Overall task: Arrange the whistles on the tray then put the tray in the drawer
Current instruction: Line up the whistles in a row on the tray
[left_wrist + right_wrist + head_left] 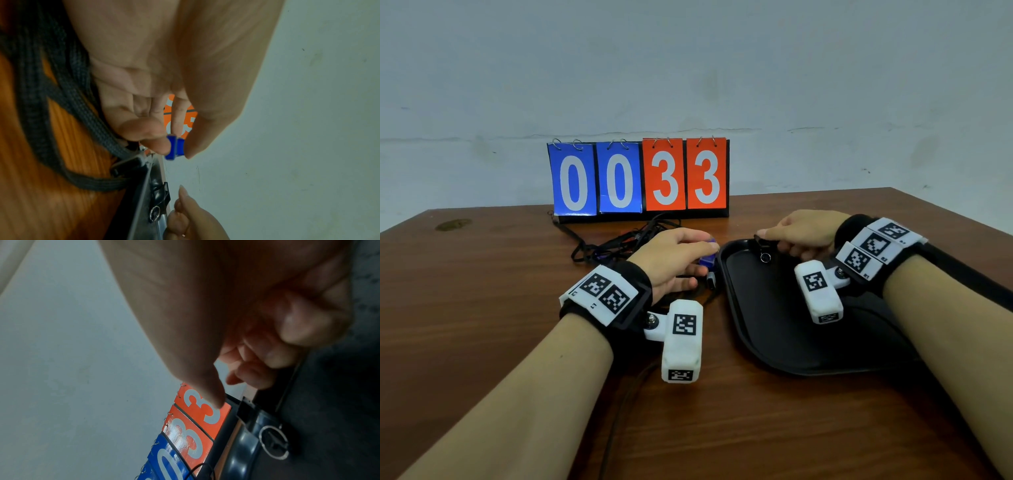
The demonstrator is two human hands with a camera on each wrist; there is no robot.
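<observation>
fingers pinch blue whistle

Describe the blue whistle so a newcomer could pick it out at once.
Start at the scoreboard reading 0033 at the back of the wooden table. In front lies a black tray; just off its left rim, the left hand pinches the blue whistle. It is blue; the right hand's whistle is black.

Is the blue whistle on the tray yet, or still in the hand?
Still in hand. The left hand pinches the blue whistle between thumb and finger, just left of the tray rim, not on it.
</observation>
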